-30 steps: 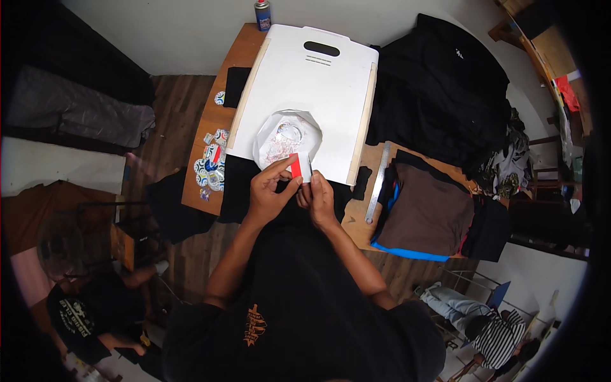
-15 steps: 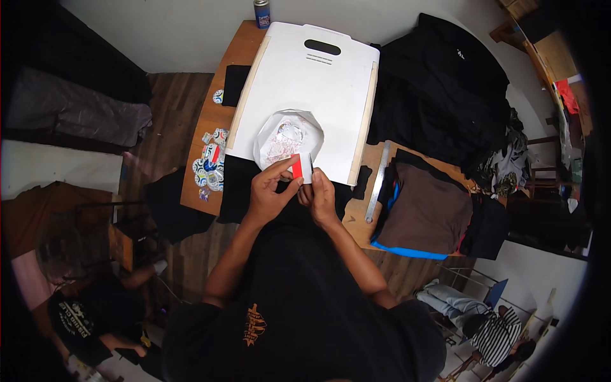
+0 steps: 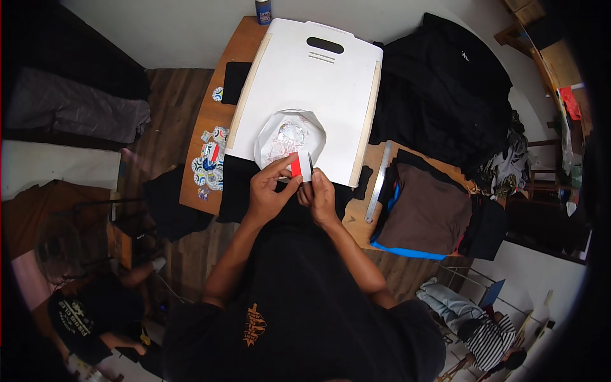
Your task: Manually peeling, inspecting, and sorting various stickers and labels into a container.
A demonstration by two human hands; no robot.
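Observation:
My left hand [image 3: 268, 191] and my right hand [image 3: 319, 194] are held together at the near edge of a white board [image 3: 318, 83] with a handle slot. Between the fingers of both hands is a small red and white card [image 3: 299, 165]. Just beyond it, a round white sheet with a printed design [image 3: 287, 135] lies on the board.
A wooden table [image 3: 229, 70] carries the board, several stickers [image 3: 210, 162] at its left edge, a black patch [image 3: 235, 81], a can [image 3: 263, 10] at the far end and a metal ruler [image 3: 378, 181]. Folded brown and black clothes [image 3: 433, 204] lie to the right. Another person sits on the floor at lower left [image 3: 89, 312].

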